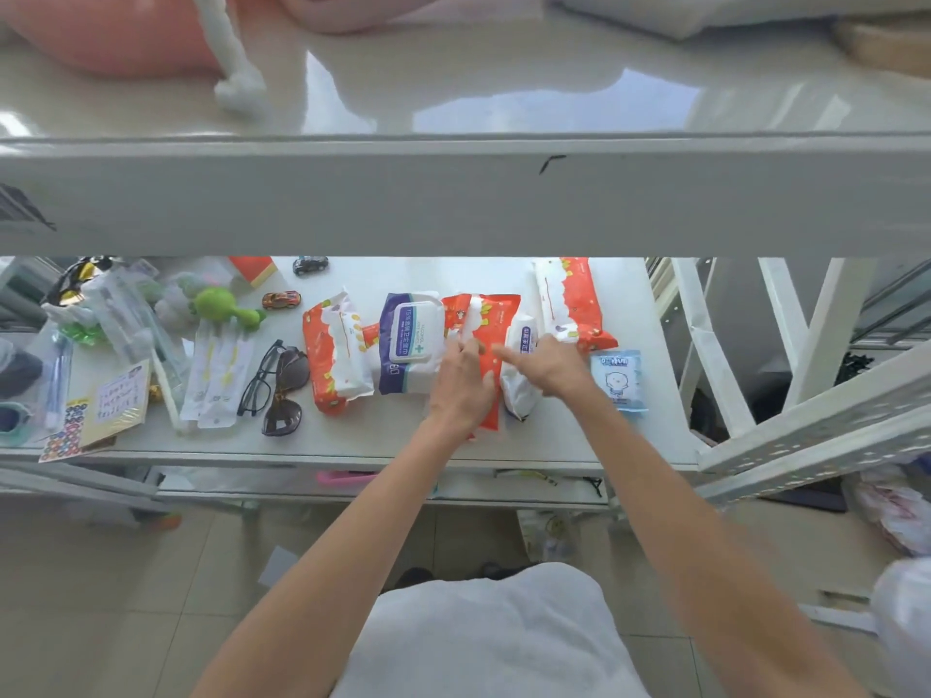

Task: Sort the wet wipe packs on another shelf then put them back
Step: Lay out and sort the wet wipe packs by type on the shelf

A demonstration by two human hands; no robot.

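Observation:
Several wet wipe packs lie in a row on the white lower shelf (352, 435). From the left: an orange-and-white pack (335, 350), a purple-and-white pack with a lid (409, 342), an orange pack (491, 319), a small white pack (519, 375), another orange-and-white pack (572, 302), and a little light-blue pack (618, 379). My left hand (463, 382) lies on the middle orange pack, fingers curled at its left edge. My right hand (546, 365) rests on the small white pack, index finger stretched toward the orange one. Whether either hand grips is unclear.
The shelf's left half holds sunglasses (284, 390), black-framed glasses (259, 377), toy cars (281, 298), a green toy (221, 307), packaged items and sticker sheets. A glossy upper shelf (453, 193) overhangs. White frame bars (786, 345) stand right; tiled floor lies below.

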